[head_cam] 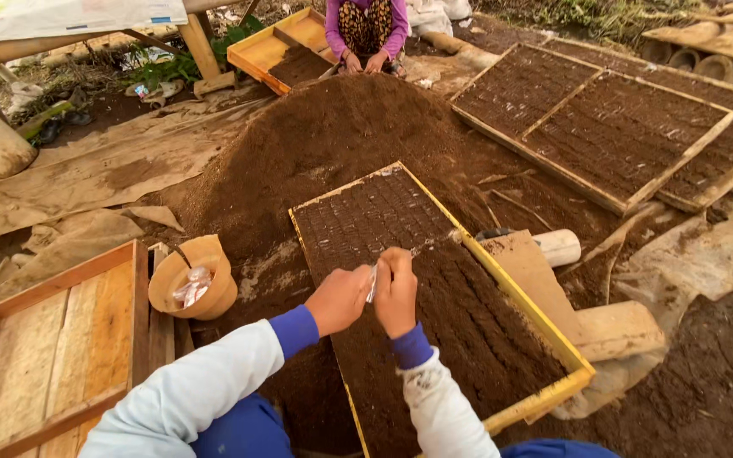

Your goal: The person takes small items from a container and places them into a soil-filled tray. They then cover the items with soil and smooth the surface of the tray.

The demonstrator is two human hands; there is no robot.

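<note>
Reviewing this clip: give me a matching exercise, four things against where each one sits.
Things:
1. yellow-framed tray of dark soil
2. tan round plastic bucket
3. bare wooden tray
4. big mound of brown soil

Places:
A. far left, beside the person's left sleeve
B. beyond the tray, in front of another seated person
C. under both hands
D. between the two near trays

Pairs: 1-C, 2-D, 3-A, 4-B

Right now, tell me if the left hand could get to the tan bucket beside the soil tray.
Probably yes. The tan bucket sits just left of the left hand, with only bare soil between, but that hand is pinching a small strip with the right hand.
</note>
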